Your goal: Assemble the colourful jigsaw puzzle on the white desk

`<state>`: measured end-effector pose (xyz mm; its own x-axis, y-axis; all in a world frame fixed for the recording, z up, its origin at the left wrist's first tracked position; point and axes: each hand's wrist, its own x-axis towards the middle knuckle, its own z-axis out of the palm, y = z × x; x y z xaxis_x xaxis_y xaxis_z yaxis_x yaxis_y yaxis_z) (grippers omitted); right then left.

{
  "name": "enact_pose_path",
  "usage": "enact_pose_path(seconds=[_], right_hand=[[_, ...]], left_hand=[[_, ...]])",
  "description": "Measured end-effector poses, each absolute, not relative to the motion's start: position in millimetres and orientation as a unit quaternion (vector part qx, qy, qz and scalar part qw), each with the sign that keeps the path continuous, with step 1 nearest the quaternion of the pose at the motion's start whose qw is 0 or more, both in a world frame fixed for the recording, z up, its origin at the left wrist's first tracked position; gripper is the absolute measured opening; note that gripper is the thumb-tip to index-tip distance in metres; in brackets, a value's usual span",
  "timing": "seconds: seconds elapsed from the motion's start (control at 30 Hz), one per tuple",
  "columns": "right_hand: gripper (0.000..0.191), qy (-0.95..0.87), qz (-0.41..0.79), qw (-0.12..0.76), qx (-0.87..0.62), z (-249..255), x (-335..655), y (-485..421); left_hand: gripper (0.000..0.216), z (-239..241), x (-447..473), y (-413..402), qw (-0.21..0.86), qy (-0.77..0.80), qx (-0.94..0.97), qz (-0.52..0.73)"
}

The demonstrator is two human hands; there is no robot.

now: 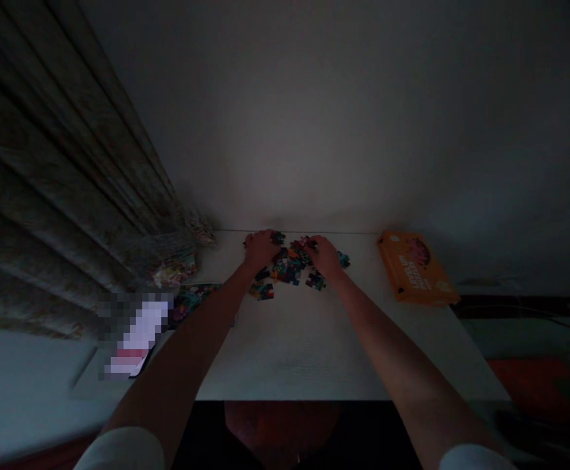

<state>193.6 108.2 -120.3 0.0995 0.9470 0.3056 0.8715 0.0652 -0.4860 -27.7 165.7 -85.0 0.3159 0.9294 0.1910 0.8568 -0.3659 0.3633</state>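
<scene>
Both my arms reach to the far side of a white table (294,352), where colourful jigsaw puzzle pieces (288,266) lie in a loose cluster. My left hand (261,248) is at the left of the cluster, its fingers closed at a dark puzzle piece (277,238). At the right, my right hand (324,256) has its thumb and fingers pinched on a puzzle piece, mostly covered by the fingers. Nearer to me lie loose pieces, one pair (262,291) below my left hand and another piece (316,281) below my right. The dim light blurs details.
An orange puzzle box (414,267) stands at the right edge. Left of my left forearm lie a colourful printed picture (191,300) and a phone with a lit, pixelated screen (140,333). A clear plastic bag (174,267) sits by the curtain (69,163). A wall (294,130) rises behind the table.
</scene>
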Motion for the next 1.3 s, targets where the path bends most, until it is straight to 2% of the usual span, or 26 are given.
enact_pose_path(seconds=[0.17, 0.3, 0.5, 0.73, 0.9, 1.0, 1.1, 1.23, 1.3], right_hand=[[0.02, -0.674, 0.039, 0.281, -0.682, -133.6, 197.7, 71.3], [0.026, -0.669, 0.015, 0.294, -0.683, -139.4, 195.5, 49.1], [0.031, -0.667, -0.01, 0.276, -0.692, -121.1, 175.2, 49.1], [0.032, -0.697, 0.046, 0.208, -0.685, -96.2, 129.9, 109.1], [0.042, -0.684, 0.089, 0.147, -0.709, -99.3, 107.9, 156.0], [0.042, -0.676, 0.093, 0.132, -0.719, -106.9, 100.2, 168.6], [0.043, -0.67, 0.1, 0.147, -0.721, -113.9, 96.7, 176.4], [0.055, -0.639, 0.126, 0.193, -0.734, -120.1, 95.9, 188.7], [0.05, -0.638, 0.144, 0.235, -0.719, -122.0, 97.0, 193.7]], left_hand=[[0.042, -92.5, -59.0, 107.6, 0.1, 0.51, 0.826, 0.216], [0.038, -101.8, -82.2, 44.3, 0.085, 0.482, 0.844, 0.22], [0.032, -115.9, -95.8, -16.8, 0.052, 0.469, 0.86, 0.195], [0.027, -121.4, -95.8, -23.8, 0.054, 0.443, 0.873, 0.194], [0.029, -123.3, -92.9, -23.9, 0.051, 0.428, 0.877, 0.213], [0.026, -125.8, -92.1, -23.7, 0.059, 0.423, 0.878, 0.216], [0.025, -125.7, -92.4, -23.1, 0.073, 0.423, 0.879, 0.207], [0.03, -120.3, -92.7, -22.1, 0.104, 0.426, 0.879, 0.19], [0.036, -117.3, -92.9, -22.0, 0.119, 0.426, 0.877, 0.186]])
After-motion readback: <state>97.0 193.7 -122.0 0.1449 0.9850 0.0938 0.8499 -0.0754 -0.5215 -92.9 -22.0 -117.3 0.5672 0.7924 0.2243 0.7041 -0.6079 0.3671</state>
